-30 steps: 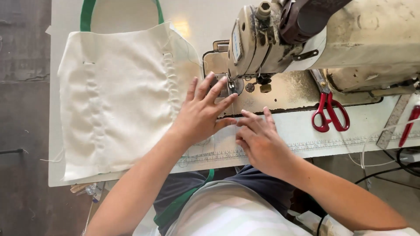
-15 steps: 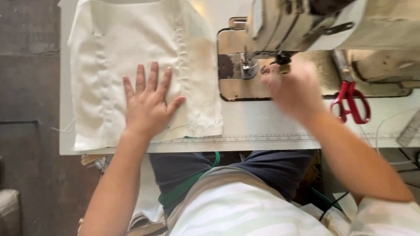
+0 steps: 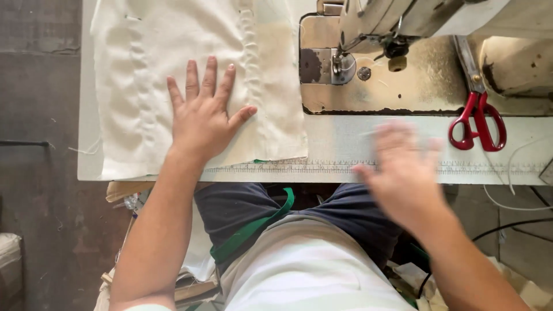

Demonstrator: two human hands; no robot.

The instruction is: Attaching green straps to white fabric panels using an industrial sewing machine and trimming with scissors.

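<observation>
Right hand (image 3: 403,173) is pulled back from the sewing machine (image 3: 403,23), blurred, fingers spread, nothing gripped; left hand (image 3: 201,118) is kept flat, open, on cream fabric (image 3: 144,75).

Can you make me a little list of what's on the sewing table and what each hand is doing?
left hand: flat, fingers spread, pressing on the white cloth
right hand: blurred, empty, over the table's front edge
sewing machine: at the back, right of the cloth
scissors: red handles, lying closed right of the machine's needle
table: white, ruler strip along the front
green strap: across the person's lap
</observation>
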